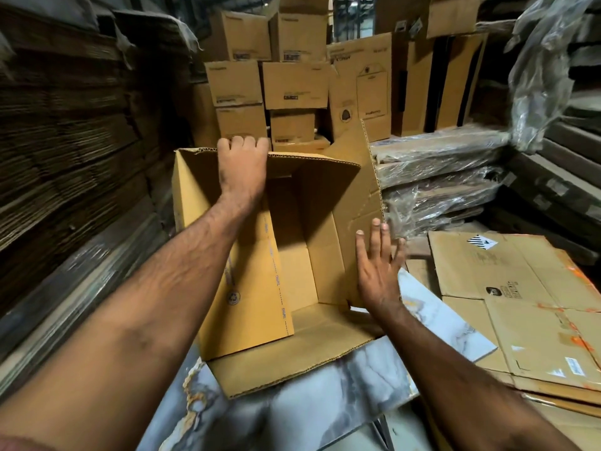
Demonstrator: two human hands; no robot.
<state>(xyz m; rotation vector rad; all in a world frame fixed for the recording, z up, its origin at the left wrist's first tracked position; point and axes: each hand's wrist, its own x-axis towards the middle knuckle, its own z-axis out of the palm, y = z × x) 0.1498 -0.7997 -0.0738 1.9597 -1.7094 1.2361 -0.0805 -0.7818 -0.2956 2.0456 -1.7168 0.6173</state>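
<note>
An open brown cardboard box [312, 255] lies tilted on a marble-patterned surface [325, 398], its mouth facing me and its flaps spread. My left hand [242, 164] grips the box's far top edge, fingers curled over it. With straight, spread fingers, my right hand [377, 271] presses flat against the outside of the box's right wall. The inside of the box holds nothing.
Flattened cartons [507, 297] lie stacked at the right. Plastic-wrapped cardboard bundles [435, 187] sit behind them. Made-up boxes [292, 83] are piled at the back. Tall stacks of flat corrugated sheets [71, 141] wall off the left side.
</note>
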